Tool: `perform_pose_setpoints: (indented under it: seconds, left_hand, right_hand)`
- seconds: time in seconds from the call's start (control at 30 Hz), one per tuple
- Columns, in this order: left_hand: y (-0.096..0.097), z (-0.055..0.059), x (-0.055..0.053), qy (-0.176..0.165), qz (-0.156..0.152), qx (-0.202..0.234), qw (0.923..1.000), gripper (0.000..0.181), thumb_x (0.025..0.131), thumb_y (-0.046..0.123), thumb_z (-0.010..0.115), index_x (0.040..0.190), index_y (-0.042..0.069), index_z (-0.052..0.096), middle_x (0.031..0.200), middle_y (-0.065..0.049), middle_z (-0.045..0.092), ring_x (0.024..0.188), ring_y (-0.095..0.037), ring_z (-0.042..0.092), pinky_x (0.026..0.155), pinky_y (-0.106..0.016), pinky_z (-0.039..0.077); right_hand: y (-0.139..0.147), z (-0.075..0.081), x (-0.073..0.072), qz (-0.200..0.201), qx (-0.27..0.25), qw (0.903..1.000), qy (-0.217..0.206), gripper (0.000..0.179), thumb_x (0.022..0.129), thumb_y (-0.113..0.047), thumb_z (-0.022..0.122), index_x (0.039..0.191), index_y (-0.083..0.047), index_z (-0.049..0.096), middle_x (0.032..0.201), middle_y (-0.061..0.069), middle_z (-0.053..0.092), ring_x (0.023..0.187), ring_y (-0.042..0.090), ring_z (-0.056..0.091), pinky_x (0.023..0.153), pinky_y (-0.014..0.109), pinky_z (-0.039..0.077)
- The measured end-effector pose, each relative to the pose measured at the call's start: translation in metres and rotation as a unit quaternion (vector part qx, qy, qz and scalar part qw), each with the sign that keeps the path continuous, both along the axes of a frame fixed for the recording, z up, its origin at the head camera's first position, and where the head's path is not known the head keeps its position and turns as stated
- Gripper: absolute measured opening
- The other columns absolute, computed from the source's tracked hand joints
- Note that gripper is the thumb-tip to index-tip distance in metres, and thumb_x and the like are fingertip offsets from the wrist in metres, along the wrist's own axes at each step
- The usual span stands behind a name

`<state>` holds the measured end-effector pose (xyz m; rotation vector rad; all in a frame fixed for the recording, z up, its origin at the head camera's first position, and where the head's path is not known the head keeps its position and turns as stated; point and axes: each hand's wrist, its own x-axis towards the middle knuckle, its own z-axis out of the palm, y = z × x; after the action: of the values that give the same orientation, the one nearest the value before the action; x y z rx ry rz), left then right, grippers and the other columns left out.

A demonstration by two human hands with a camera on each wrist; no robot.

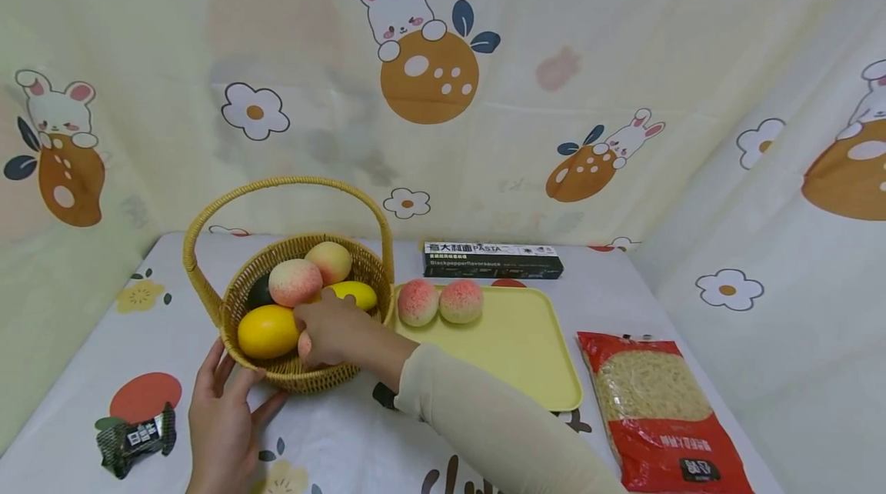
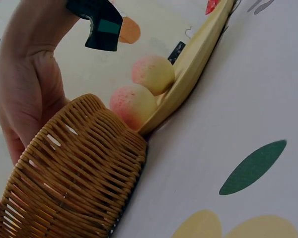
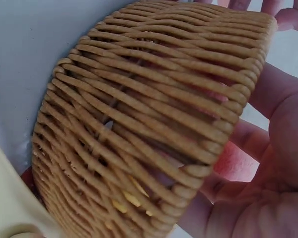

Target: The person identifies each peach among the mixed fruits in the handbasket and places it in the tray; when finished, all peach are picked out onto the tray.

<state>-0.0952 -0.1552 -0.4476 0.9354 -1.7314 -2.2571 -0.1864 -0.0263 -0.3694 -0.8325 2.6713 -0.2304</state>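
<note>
A wicker basket (image 1: 311,382) with a tall arched handle holds artificial fruit: two pink-yellow peaches (image 1: 296,282), an orange-yellow lemon-shaped fruit (image 1: 268,332), a longer yellow fruit (image 1: 356,295) and a dark green one (image 1: 260,292). My right hand (image 1: 339,328) reaches down inside the front of the basket, its fingers round another peach (image 3: 237,161), mostly covered by the hand. Outside, my left hand (image 1: 224,421) rests its fingers against the basket's front left side, thumb spread away. In the left wrist view the woven wall (image 2: 79,168) hides most of the right hand's fingers.
Two more peaches (image 1: 461,302) sit at the back left of a yellow tray (image 1: 512,355) right of the basket. Behind it stands a black-and-white pasta box (image 1: 493,261). A red pasta bag (image 1: 664,409) lies at right, a small dark wrapped packet (image 1: 137,438) at front left.
</note>
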Motion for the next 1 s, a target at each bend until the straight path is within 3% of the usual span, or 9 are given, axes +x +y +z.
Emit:
perform_pose_setpoints:
  seconds: [0.17,0.47,0.7,0.83,1.0]
  left_hand:
    - [-0.001,0.001,-0.001,-0.005,0.000,-0.006,1.0000,0.084,0.102,0.013,0.055,0.171,0.037,0.012,0.180,-0.004,0.011,0.157,-0.040,0.036,0.098,-0.061,0.053]
    - [-0.001,0.000,-0.002,-0.012,0.005,0.004,0.9999,0.086,0.101,0.011,0.054,0.170,0.039,0.012,0.180,-0.003,0.010,0.158,-0.039,0.034,0.100,-0.063,0.052]
    - [-0.001,0.001,-0.001,-0.006,0.001,-0.005,1.0000,0.084,0.102,0.014,0.055,0.170,0.038,0.013,0.180,-0.004,0.011,0.156,-0.040,0.035,0.099,-0.062,0.053]
    - [-0.001,0.001,-0.001,-0.007,0.001,-0.007,1.0000,0.084,0.102,0.014,0.055,0.170,0.038,0.013,0.180,-0.004,0.011,0.156,-0.041,0.035,0.099,-0.062,0.053]
    - [0.000,-0.001,-0.001,-0.004,0.004,-0.005,1.0000,0.084,0.102,0.013,0.054,0.170,0.038,0.013,0.180,-0.004,0.011,0.157,-0.041,0.033,0.099,-0.065,0.052]
  right_hand:
    - [0.002,-0.003,-0.003,-0.002,-0.007,1.0000,-0.001,0.028,0.084,-0.029,0.086,0.107,-0.026,0.070,0.105,-0.004,0.062,0.113,0.019,0.049,0.088,0.033,0.045]
    - [0.007,-0.005,-0.003,0.001,-0.029,0.9996,0.004,0.024,0.081,-0.027,0.083,0.101,-0.028,0.070,0.098,-0.007,0.062,0.101,0.016,0.050,0.075,0.026,0.045]
    - [0.016,0.004,-0.007,0.017,-0.090,0.9957,0.008,0.038,0.078,-0.031,0.082,0.115,-0.024,0.073,0.100,-0.013,0.069,0.095,0.008,0.056,0.075,0.017,0.048]
    - [0.026,0.008,-0.010,0.015,-0.160,0.9866,-0.026,0.042,0.079,-0.030,0.084,0.119,-0.021,0.072,0.108,-0.010,0.071,0.095,0.007,0.058,0.079,0.016,0.051]
    - [0.039,0.012,-0.011,-0.004,-0.265,0.9601,-0.089,0.042,0.079,-0.022,0.083,0.120,-0.020,0.073,0.115,-0.007,0.071,0.096,0.007,0.061,0.079,0.018,0.055]
